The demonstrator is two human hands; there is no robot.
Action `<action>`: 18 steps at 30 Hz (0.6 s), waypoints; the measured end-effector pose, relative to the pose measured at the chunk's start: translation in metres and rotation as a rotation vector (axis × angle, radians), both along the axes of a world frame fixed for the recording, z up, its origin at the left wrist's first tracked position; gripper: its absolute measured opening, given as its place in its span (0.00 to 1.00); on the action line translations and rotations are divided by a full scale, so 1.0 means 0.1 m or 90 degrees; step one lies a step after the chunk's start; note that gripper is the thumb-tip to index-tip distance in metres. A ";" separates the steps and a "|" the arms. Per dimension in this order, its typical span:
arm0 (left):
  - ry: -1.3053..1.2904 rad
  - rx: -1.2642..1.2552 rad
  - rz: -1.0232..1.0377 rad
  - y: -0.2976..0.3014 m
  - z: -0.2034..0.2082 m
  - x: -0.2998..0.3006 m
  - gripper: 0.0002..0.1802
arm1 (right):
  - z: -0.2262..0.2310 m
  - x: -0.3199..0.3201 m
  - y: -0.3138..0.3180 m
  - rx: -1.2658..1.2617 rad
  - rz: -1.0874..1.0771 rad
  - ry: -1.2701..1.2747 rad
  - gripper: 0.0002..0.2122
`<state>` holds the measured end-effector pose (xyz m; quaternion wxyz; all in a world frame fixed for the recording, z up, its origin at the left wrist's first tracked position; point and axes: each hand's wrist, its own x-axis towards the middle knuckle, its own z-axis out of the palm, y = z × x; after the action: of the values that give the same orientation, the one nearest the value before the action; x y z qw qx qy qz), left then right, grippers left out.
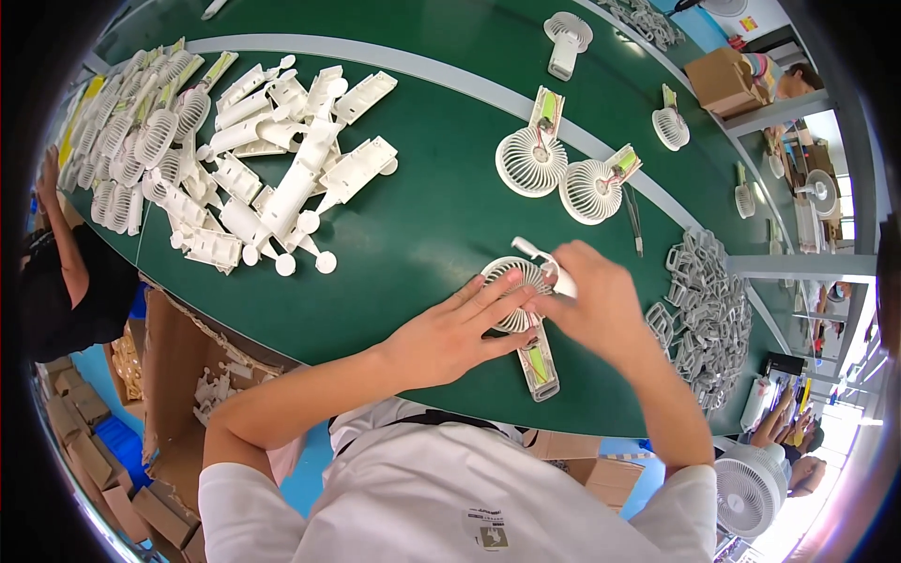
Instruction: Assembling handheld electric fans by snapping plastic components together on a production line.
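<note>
A small white hand-fan half (526,319) with a round grille and a green battery in its open handle lies on the green table (422,216) near the front edge. My left hand (450,333) lies flat on the grille, fingers spread, pressing it down. My right hand (587,300) grips a white handle cover piece (544,263) and holds it over the fan's grille and neck.
A pile of white handle shells (282,178) and grilles (141,141) lies at the left. Two more open fans (563,174) lie beyond my hands, tweezers (635,220) beside them. Grey clips (704,310) are heaped at the right. Another person's arm (56,235) is at far left. Cardboard boxes stand below.
</note>
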<state>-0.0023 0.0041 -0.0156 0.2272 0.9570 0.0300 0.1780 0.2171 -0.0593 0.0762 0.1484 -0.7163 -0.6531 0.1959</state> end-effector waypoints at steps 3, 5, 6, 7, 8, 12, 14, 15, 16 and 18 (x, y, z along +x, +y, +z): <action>-0.008 -0.027 -0.003 0.00 0.00 0.02 0.35 | 0.01 0.24 0.20 0.009 0.169 0.011 0.18; -0.008 -0.041 -0.002 0.00 -0.01 0.01 0.35 | 0.02 0.28 0.29 -0.006 0.252 -0.005 0.18; -0.008 -0.037 -0.005 0.00 -0.02 0.01 0.32 | 0.02 0.28 0.32 0.009 0.300 -0.019 0.17; -0.008 -0.035 -0.009 0.00 -0.03 0.01 0.30 | 0.02 0.29 0.34 0.023 0.348 -0.033 0.16; -0.009 -0.037 -0.007 0.01 -0.03 0.02 0.30 | 0.01 0.29 0.35 0.021 0.350 -0.033 0.16; -0.003 -0.027 -0.022 0.04 -0.02 0.01 0.30 | 0.07 0.25 0.43 0.073 0.464 -0.137 0.13; -0.002 -0.044 -0.026 0.05 -0.03 0.01 0.30 | 0.12 0.23 0.48 0.076 0.493 -0.182 0.13; 0.003 -0.054 -0.028 0.05 -0.02 0.01 0.30 | 0.13 0.23 0.51 0.074 0.511 -0.178 0.13; 0.009 -0.064 -0.031 0.05 -0.01 0.01 0.30 | 0.13 0.23 0.53 0.072 0.529 -0.176 0.13; -0.001 -0.058 -0.029 0.05 -0.03 0.02 0.30 | 0.13 0.25 0.57 0.071 0.542 -0.174 0.13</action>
<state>-0.0002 0.0092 -0.0185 0.2742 0.9460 0.0162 0.1723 0.2425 -0.0025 0.0890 0.0058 -0.3942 -0.9127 0.1077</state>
